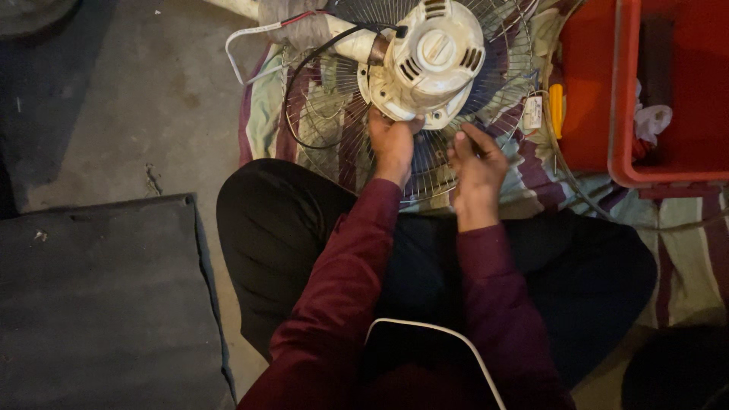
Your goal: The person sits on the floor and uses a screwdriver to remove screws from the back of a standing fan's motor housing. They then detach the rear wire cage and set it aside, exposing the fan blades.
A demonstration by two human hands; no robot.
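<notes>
Concrete floor [137, 99], striped cloth [262, 114] padding a face-down wire-grille fan with cream plastic motor housing [429, 61] at 12 o'clock. Left hand [393, 140] grips the housing rim, steadying it; right hand [477, 161] pinched shut on a small dark tool [472, 135], probably. Red plastic crate [668, 91] at 2 o'clock.

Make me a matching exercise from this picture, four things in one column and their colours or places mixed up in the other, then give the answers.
Things:
1. motor housing
2. crate
3. left hand
4. mat

Descriptions:
A. red, right of the fan
B. dark, on the floor at left
C. cream, at the middle of the wire grille
D. touching the housing's lower edge

Pairs: 1-C, 2-A, 3-D, 4-B
</notes>
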